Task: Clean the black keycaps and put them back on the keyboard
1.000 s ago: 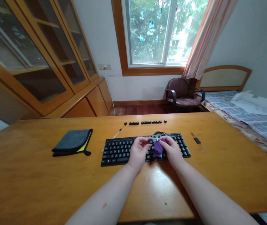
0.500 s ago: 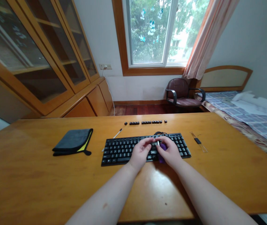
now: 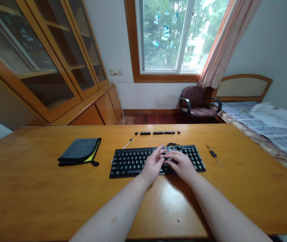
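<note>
Keyboard (image 3: 128, 160): black, lying lengthwise across the tabletop (image 3: 45, 195) in front of the person, with the number pad at its right end and a coiled cable (image 3: 173, 144) behind it.
Left hand (image 3: 153, 163): over the keyboard, right of its middle, fingers bent and slightly fanned, their tips reaching toward the other hand.
Right hand (image 3: 182, 164): beside the left, fingers curled and thumb drawn in. The fingertips of both hands come together; whether they pinch anything small cannot be told.
Purple patch (image 3: 173, 170): a dark sliver under the right hand, mostly hidden, too little showing to name.
Loose keys (image 3: 145, 133): a broken row along the far side of the tabletop, well apart from the hands.
Wire tool (image 3: 212, 154): to the right of the keyboard, dark in the middle, untouched.
Brush (image 3: 127, 144): white handle, dark head, lying aslant at the keyboard's left end, partly hidden by it.
Cloth (image 3: 79, 150): grey, yellow inside, folded, to the left.
Step at the keys: seemingly close two-handed fingertip work above the keyboard.
Next move at the keys: probably calls for a light, precise grip, with neighbouring keys left undisturbed.
</note>
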`<state>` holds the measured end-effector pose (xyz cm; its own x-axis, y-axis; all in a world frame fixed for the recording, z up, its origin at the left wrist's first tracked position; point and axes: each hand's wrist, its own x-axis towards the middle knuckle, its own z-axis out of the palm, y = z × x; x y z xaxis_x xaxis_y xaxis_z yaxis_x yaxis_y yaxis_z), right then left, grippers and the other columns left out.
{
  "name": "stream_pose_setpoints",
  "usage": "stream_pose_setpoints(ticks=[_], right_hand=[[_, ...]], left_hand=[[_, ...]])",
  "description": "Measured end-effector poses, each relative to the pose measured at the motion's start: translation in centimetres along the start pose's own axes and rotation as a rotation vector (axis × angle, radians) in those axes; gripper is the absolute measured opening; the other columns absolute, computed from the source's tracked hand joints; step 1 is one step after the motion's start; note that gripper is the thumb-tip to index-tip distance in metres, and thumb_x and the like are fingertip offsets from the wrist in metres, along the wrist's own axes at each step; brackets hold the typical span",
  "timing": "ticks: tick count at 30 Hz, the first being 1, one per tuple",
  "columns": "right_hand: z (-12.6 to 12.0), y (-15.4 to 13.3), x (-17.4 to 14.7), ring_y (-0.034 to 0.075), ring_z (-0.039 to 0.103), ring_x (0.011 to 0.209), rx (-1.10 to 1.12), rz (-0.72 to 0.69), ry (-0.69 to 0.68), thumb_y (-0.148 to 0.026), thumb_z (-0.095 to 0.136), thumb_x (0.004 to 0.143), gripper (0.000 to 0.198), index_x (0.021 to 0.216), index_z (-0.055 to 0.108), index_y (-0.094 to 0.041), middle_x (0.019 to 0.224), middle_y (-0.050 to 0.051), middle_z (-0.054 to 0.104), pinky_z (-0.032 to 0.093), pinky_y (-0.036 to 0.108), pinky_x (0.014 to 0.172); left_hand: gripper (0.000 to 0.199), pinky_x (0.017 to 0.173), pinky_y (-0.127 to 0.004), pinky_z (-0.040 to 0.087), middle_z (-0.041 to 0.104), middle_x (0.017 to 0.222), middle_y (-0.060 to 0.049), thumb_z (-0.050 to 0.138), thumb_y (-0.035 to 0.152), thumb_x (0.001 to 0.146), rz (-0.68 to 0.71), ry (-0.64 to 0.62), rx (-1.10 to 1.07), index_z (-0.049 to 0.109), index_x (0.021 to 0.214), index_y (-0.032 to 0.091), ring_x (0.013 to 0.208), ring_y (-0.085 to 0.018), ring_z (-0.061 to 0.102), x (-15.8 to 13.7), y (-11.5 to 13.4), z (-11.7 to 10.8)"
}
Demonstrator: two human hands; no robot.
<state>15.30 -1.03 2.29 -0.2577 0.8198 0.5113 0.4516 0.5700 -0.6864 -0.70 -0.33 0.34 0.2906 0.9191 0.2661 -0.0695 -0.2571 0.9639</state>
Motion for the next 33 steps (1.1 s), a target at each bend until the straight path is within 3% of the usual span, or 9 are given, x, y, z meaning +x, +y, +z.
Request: stream_pose_setpoints(ticks=[6,10,13,17,20,23,27,30,33], right_hand=[[-4.2,-2.1,1.1,0.021,0.065,0.082,0.202,0.393,0.557,-0.035,0.068,0.071,0.028,0.094,0.07,-0.019,0.091,0.008,0.07,0.053,0.036,0.075],[-7.5,-1.3,3.4,0.016,0.062,0.066,0.221,0.502,0.412,-0.037,0.074,0.063,0.04,0.098,0.07,-0.019,0.079,0.005,0.07,0.05,0.027,0.056],[-7.7,1.2,4.5,0.01,0.051,0.046,0.468,0.588,0.266,-0.039,0.076,0.06,0.043,0.098,0.07,-0.018,0.059,0.001,0.061,0.038,0.022,0.039],[-6.2,4.0,4.4,0.009,0.051,0.049,0.804,0.565,0.179,-0.043,0.075,0.059,0.04,0.093,0.069,-0.024,0.075,0.003,0.065,0.038,0.021,0.039],[-5.8,5.0,3.9,0.011,0.053,0.049,0.637,0.573,0.145,-0.043,0.071,0.063,0.038,0.095,0.068,-0.023,0.068,0.002,0.064,0.042,0.024,0.043],[-6.1,5.5,3.7,0.013,0.053,0.044,0.225,0.593,0.074,-0.042,0.066,0.068,0.039,0.099,0.068,-0.019,0.061,0.002,0.064,0.044,0.026,0.044],[-6.3,6.2,3.7,0.019,0.064,0.067,-0.211,0.456,-0.061,-0.035,0.063,0.071,0.026,0.091,0.072,-0.02,0.084,0.005,0.071,0.051,0.03,0.063],[-6.0,6.8,3.6,0.022,0.064,0.088,-0.357,0.324,-0.129,-0.03,0.061,0.074,0.021,0.09,0.072,-0.022,0.092,0.005,0.071,0.049,0.032,0.081],[-5.6,7.3,3.5,0.021,0.065,0.089,-0.387,0.292,-0.183,-0.029,0.058,0.078,0.022,0.094,0.072,-0.022,0.093,0.005,0.072,0.049,0.032,0.082]], left_hand=[[0.043,0.103,-0.047,0.034,0.056,0.124,-0.009,0.052,0.026,0.083,0.118,0.006,0.737,0.05,0.126,0.021,0.115,-0.025,0.048,-0.2,1.0,0.0],[0.038,0.107,-0.051,0.027,0.054,0.127,-0.008,0.056,0.029,0.081,0.088,-0.014,0.946,0.056,0.118,0.021,0.121,-0.027,0.043,-0.3,0.8,0.5],[0.036,0.107,-0.05,0.025,0.053,0.128,-0.007,0.055,0.03,0.082,0.077,-0.016,0.961,0.057,0.117,0.022,0.122,-0.026,0.042,-0.4,0.7,0.6],[0.034,0.107,-0.051,0.025,0.055,0.125,-0.007,0.055,0.03,0.081,0.069,-0.016,0.941,0.059,0.114,0.022,0.121,-0.026,0.042,-0.4,0.8,0.5],[0.032,0.108,-0.051,0.024,0.056,0.124,-0.008,0.056,0.029,0.081,0.07,-0.017,0.93,0.06,0.111,0.021,0.121,-0.027,0.042,-0.3,0.8,0.5],[0.032,0.107,-0.051,0.024,0.056,0.124,-0.007,0.057,0.028,0.08,0.068,-0.012,0.911,0.061,0.111,0.022,0.121,-0.027,0.042,-0.3,0.7,0.5],[0.032,0.108,-0.051,0.022,0.055,0.124,-0.007,0.058,0.027,0.079,0.069,-0.004,0.892,0.061,0.11,0.023,0.121,-0.027,0.041,-0.3,0.5,0.6],[0.031,0.108,-0.05,0.022,0.054,0.125,-0.007,0.058,0.027,0.079,0.07,-0.005,0.907,0.061,0.11,0.022,0.122,-0.027,0.041,-0.4,0.4,0.6],[0.031,0.109,-0.049,0.021,0.054,0.125,-0.006,0.058,0.027,0.079,0.071,-0.01,0.925,0.061,0.11,0.022,0.122,-0.027,0.041,-0.4,0.3,0.6]])
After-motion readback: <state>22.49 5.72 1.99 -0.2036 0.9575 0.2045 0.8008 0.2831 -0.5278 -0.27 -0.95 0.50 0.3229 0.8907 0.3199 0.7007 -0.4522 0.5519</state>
